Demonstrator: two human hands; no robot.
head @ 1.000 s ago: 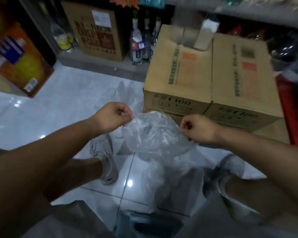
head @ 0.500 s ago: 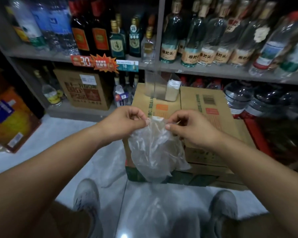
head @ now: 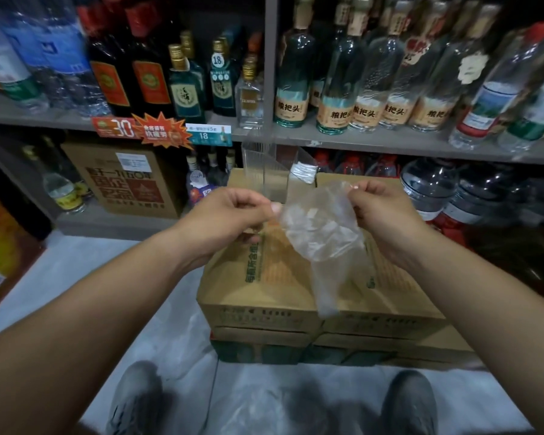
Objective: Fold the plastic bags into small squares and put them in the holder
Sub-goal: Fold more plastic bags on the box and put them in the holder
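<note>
– Bag (head: 321, 233): where is it now?
– In the air above the boxes (head: 264, 277), at 6 o'clock from the clear holder (head: 264, 171). It hangs crumpled, with no fold in it yet.
– What has just changed?
– Half a second ago both hands pinched its top edge almost together. Now they have drawn apart, and the edge is pulled out between them. A second ago it hung low over the floor (head: 91, 277). This looks like spreading it before a first fold.
– The left hand (head: 233, 218)?
– Curled, pinching the bag's edge at 9 o'clock.
– The right hand (head: 380, 215)?
– Curled too, pinching the top corner at 1 o'clock, slightly higher.
– Anything in the holder?
– A pale folded square (head: 302, 172), it seems, at its right end. So most of the task is probably left.
</note>
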